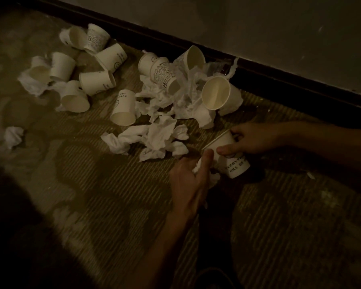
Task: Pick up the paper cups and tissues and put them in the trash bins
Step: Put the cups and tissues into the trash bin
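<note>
Cup in right hand, tissue in left hand.

In dim light, the right hand grips a cup lying on its side on the carpet, thumb and fingers curled round it near its rim. Just beside it, the left hand holds a crumpled tissue. Beyond them, more cups and tissues lie scattered towards the dark baseboard, and a stray wad lies well apart at the left.
</note>
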